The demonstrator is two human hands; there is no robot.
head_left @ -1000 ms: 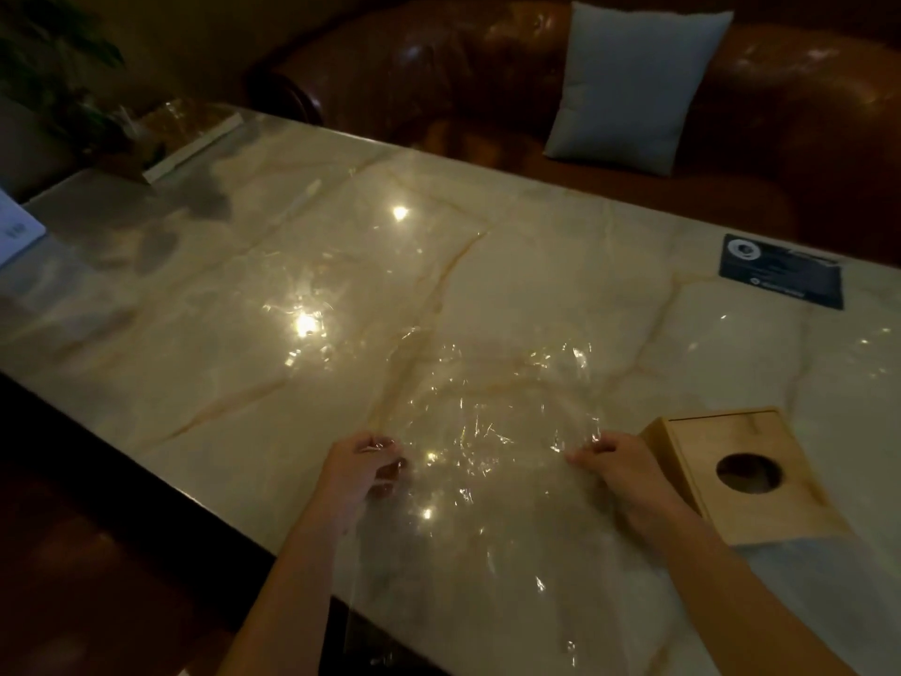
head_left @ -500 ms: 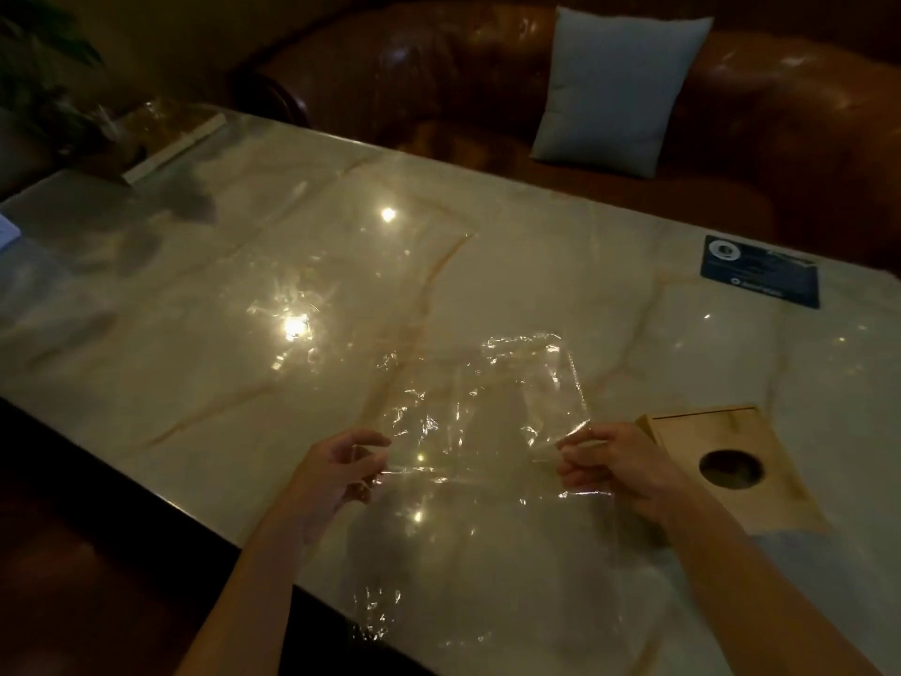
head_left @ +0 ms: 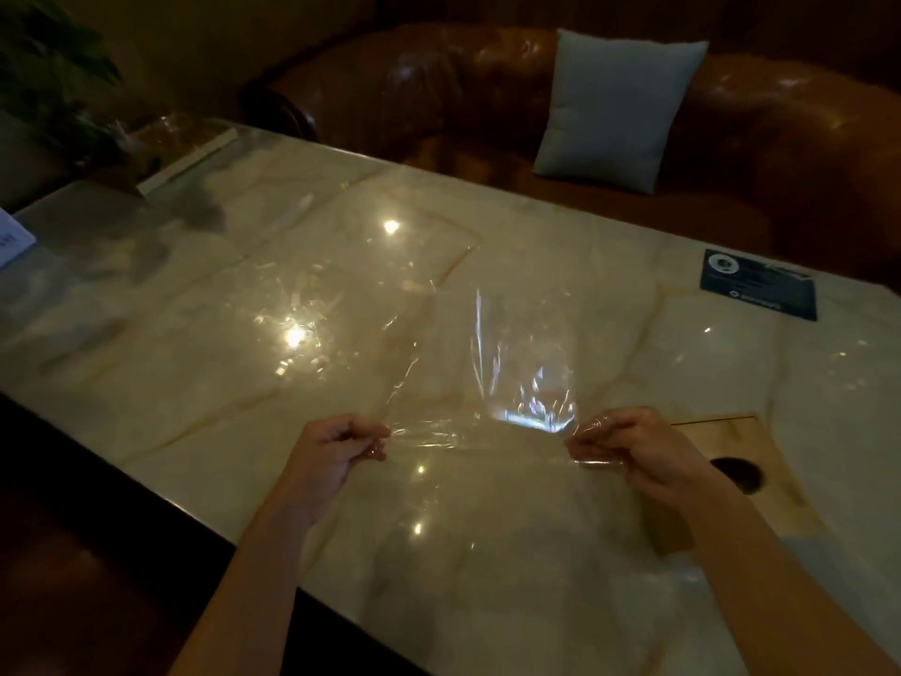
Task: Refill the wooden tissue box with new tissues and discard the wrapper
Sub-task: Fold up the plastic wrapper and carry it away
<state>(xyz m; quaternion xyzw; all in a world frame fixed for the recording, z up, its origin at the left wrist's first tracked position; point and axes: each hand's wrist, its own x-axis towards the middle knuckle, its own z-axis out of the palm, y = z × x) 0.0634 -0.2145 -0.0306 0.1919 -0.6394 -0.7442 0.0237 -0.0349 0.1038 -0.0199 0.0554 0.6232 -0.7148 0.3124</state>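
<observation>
Both hands are up over the near edge of the desk (head_left: 609, 295), holding the clear wrapper (head_left: 487, 383) stretched out between them. Left grip (head_left: 336, 444) is curled nearly closed, thumb and fingers pinching the wrapper's left edge. Right grip (head_left: 634, 446) is doing the same on the right edge, fingers folded in with crinkled film bunched under them. The sheet runs pretty taut from one grip to the other and the rest of it fans out away from the grips, toward the far side of the desk, catching bright glare just left of the right grip. Can't really tell whether the far end touches the marble or floats above it, it's too see-through.

The box (head_left: 751, 480) sits on the desk just right of the right grip, partly hidden behind that hand and wrist, round hole facing up. Hole looks dark, can't tell what's inside.

Past the right grip, well apart, there's a dark card (head_left: 758, 285) lying flat. Beyond the desk is a brown sofa (head_left: 439, 100) with a pale cushion (head_left: 614, 109) on it.
</observation>
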